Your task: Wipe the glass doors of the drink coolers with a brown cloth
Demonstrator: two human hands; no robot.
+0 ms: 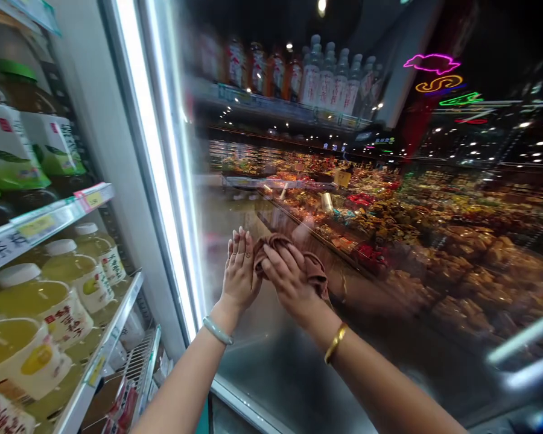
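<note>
A brown cloth (314, 265) is pressed against the glass door (389, 301) of a drinks fridge. My right hand (289, 277) lies flat on the cloth with fingers spread, a gold bangle on its wrist. My left hand (241, 271) rests flat on the glass beside it, fingers together and pointing up, touching the cloth's left edge. A pale green bangle circles the left wrist. The glass reflects shop shelves and neon signs.
The lit white door frame (163, 169) runs down left of my hands. Open fridge shelves (49, 220) on the left hold bottles of yellow and dark drinks (67, 289) with price tags. Behind the glass a top shelf carries more bottles (326, 78).
</note>
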